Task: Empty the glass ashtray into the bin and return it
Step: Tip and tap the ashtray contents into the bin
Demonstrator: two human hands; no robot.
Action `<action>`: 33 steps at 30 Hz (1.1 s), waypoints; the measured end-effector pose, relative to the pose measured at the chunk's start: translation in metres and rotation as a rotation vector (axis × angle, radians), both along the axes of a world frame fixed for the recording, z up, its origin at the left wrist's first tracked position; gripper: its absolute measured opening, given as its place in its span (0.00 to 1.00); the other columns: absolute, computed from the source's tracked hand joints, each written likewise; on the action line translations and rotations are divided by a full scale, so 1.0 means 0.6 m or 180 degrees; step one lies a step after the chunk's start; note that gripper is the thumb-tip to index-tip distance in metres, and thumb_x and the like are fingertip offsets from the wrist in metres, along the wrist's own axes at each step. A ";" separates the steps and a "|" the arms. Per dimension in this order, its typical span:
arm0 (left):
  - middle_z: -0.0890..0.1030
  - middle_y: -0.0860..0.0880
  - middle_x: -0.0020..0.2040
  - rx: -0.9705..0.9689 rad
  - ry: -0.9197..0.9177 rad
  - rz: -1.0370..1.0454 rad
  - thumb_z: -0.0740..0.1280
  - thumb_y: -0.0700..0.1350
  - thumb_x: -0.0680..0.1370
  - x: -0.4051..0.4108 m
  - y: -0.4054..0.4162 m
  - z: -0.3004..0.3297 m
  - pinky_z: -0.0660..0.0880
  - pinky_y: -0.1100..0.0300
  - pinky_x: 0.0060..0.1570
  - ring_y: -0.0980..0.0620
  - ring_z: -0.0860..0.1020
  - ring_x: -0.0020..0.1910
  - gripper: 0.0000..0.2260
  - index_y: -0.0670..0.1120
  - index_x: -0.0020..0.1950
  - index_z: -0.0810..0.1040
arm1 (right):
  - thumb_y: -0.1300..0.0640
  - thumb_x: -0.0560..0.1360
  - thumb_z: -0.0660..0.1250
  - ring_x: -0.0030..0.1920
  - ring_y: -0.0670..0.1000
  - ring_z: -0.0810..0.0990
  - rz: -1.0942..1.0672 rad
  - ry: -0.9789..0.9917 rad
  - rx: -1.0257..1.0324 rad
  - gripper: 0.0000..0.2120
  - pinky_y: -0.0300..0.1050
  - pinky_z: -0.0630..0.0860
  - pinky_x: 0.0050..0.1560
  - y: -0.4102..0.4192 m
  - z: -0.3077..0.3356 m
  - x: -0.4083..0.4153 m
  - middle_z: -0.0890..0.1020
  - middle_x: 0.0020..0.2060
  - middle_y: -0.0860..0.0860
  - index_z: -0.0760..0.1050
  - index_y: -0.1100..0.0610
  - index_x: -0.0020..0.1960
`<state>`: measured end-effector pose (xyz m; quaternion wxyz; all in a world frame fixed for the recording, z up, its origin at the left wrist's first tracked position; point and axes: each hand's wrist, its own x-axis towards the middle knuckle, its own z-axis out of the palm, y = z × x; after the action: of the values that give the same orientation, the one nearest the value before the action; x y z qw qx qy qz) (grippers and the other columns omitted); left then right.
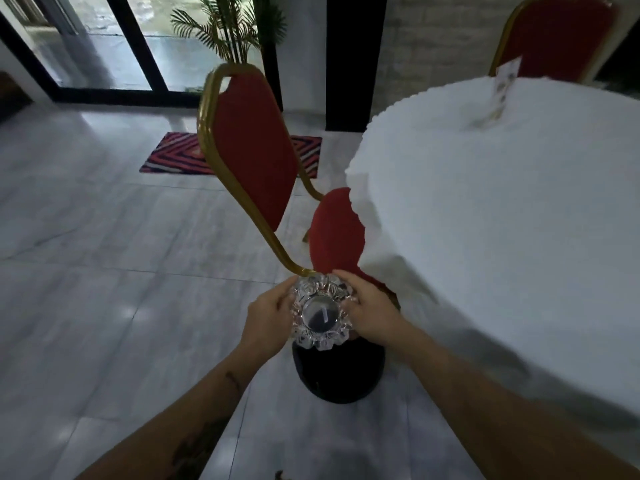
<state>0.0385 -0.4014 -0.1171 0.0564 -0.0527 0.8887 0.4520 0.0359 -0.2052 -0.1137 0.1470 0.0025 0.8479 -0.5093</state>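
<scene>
A cut-glass ashtray (320, 311) with a scalloped rim is held in the air between both hands. My left hand (266, 322) grips its left side and my right hand (369, 311) grips its right side. The ashtray hangs directly over a round black bin (341, 374) that stands on the floor beside the table. A small pale scrap shows at the ashtray's centre; I cannot tell whether it lies in the ashtray or in the bin below.
A round table with a white cloth (502, 216) fills the right, a card (502, 88) standing on it. A red chair with a gold frame (252, 147) stands just beyond the bin. Another red chair (554, 36) is behind the table. Grey tiled floor (104, 254) spreads left.
</scene>
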 end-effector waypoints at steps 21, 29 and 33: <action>0.84 0.49 0.52 0.0859 -0.0654 -0.0976 0.57 0.39 0.79 -0.065 0.453 0.224 0.81 0.63 0.34 0.54 0.83 0.41 0.23 0.56 0.70 0.74 | 0.69 0.75 0.54 0.39 0.54 0.77 -0.1458 -0.0312 -0.0126 0.25 0.49 0.82 0.33 0.433 0.240 0.032 0.77 0.50 0.56 0.73 0.47 0.64; 0.83 0.50 0.57 0.0734 -0.1003 -0.0944 0.59 0.42 0.76 -0.101 0.695 0.173 0.84 0.48 0.45 0.49 0.84 0.47 0.23 0.60 0.67 0.76 | 0.68 0.75 0.56 0.40 0.52 0.80 -0.1831 -0.0452 -0.0012 0.27 0.41 0.78 0.26 0.667 0.175 0.005 0.79 0.54 0.59 0.77 0.48 0.67; 0.83 0.54 0.58 0.0438 -0.1084 -0.0960 0.60 0.41 0.74 -0.108 0.771 0.140 0.82 0.51 0.54 0.50 0.82 0.52 0.24 0.62 0.65 0.77 | 0.68 0.73 0.57 0.41 0.51 0.78 -0.1845 -0.0400 0.0258 0.29 0.47 0.82 0.38 0.734 0.141 -0.003 0.80 0.55 0.54 0.76 0.47 0.68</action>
<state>-0.0264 0.0612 -0.0334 0.2758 0.0092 0.8313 0.4825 0.0339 0.2354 -0.0289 0.0475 0.2820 0.8207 -0.4947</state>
